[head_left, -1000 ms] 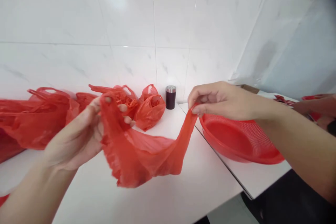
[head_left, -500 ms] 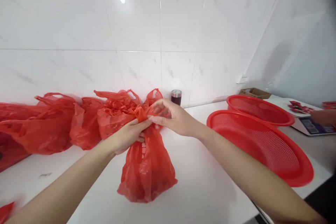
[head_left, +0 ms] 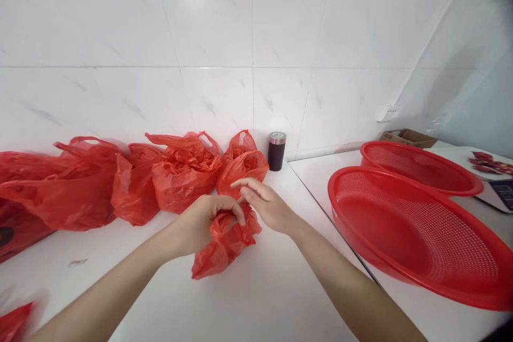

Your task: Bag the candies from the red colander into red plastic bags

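A small red plastic bag (head_left: 222, 248) is bunched up just above the white table, in the middle of the view. My left hand (head_left: 198, 227) is closed on it from the left, thumb and fingers curled round its gathered top. From the right, my right hand (head_left: 270, 207) reaches over the bag with its fingers stretched out and apart, close to my left fingertips. Whether it touches the plastic is hard to see. What lies inside the bag is hidden.
Along the tiled wall stands a row of filled red bags (head_left: 186, 179), then a dark tumbler (head_left: 276, 152) with a steel rim. Two red plastic baskets (head_left: 380, 224) are on the right, before a cardboard box (head_left: 412, 138) and a scale (head_left: 500, 192) with small red packets.
The bag, which hung tall and full-looking, now appears short and bunched with its lower part tipped left. Both hands have come lower. The view has shifted, and the other person's hand has left it.
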Demonstrator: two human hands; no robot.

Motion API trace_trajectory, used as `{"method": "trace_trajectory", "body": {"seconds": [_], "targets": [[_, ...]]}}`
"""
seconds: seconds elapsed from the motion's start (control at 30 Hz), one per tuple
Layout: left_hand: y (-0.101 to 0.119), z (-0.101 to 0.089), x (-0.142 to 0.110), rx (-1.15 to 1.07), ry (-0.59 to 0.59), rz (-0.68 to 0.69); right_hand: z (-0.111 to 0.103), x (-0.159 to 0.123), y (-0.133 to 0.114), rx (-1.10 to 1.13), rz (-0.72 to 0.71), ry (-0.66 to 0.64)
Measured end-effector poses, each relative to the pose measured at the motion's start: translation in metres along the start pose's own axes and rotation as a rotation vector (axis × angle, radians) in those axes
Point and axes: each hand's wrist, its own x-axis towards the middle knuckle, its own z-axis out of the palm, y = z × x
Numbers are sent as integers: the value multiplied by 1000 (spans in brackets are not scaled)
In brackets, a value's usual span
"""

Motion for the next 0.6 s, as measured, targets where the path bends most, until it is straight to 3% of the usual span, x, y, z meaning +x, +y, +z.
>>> {"method": "trace_trajectory", "body": {"seconds": [0.13,0.23,0.33,0.43,0.5,0.6], "targets": [[-21,20,3,273,326,55,13,4,28,172,60,-65],[-32,32,3,347,454,132,15,-1,33,396,155,-157],[-37,37,0,383,449,137,9,-7,33,427,257,-202],[-41,39,-6,328,362,140,4,-15,32,201,243,-203],[-44,39,-11,294,311,149,3,-21,29,-14,160,-172],[-48,39,-17,302,280,143,7,-28,23,-365,-61,-10]]}}
